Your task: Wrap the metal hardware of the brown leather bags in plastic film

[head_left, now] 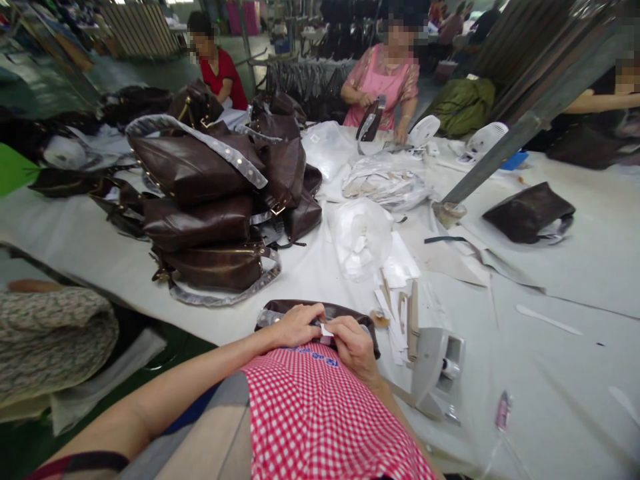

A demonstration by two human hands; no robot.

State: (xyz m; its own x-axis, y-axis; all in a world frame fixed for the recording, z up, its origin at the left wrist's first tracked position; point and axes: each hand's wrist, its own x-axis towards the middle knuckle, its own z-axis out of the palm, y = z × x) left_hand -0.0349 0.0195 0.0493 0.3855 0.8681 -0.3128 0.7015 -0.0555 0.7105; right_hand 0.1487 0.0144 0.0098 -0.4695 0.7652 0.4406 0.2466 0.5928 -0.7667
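A dark brown leather handbag (350, 311) lies at the table's near edge, against the red-and-white checked apron. Over its near side, my left hand (296, 325) is closed, fingertips bent down; what they grip is hidden. My right hand (354, 345) pinches a small white slip (326, 331) between thumb and finger, right beside the left fingertips. Clear wrapping with studs under it, on the bag's strap (270, 317), shows left of my left hand. The bag's near side is hidden by my hands and the apron.
Brown handbags (200, 223) are piled at the left. A grey tape dispenser (434, 373), card strips (413, 320) and a plastic bag of white pieces (359, 237) lie nearby. A slanted metal post (520, 133) rises at right. A co-worker in pink (383, 87) handles a bag opposite.
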